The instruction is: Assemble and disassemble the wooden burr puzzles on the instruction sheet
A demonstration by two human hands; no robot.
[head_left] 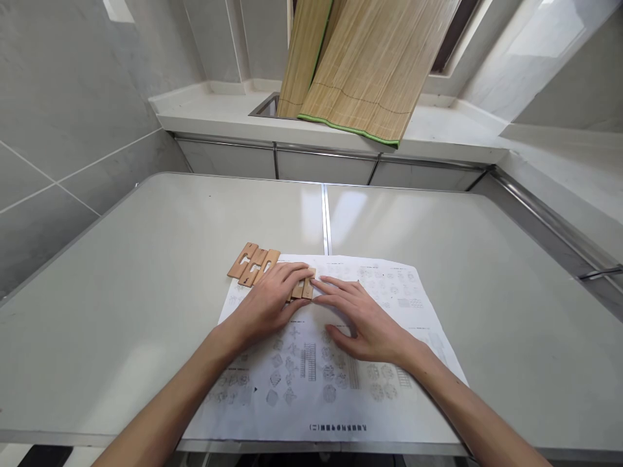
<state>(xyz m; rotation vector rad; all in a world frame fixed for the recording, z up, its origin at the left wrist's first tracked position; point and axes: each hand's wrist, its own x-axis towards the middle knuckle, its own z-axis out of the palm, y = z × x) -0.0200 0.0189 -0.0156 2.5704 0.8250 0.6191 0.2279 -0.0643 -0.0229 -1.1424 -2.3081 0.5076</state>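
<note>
My left hand lies over a few flat wooden puzzle pieces, with its thumb along their near side and its fingers across their far side. Part of these pieces is hidden under the hand. My right hand is held with fingers stretched out, its fingertips at the right edge of the same pieces. Left of my left hand, three notched wooden pieces lie side by side, partly on the printed paper sheet. Small diagrams and text cover the sheet under both hands.
A pale table with a metal centre seam carries the sheet. Beyond its far edge runs a white counter with a bamboo mat over a sink. A metal rail runs along the right side.
</note>
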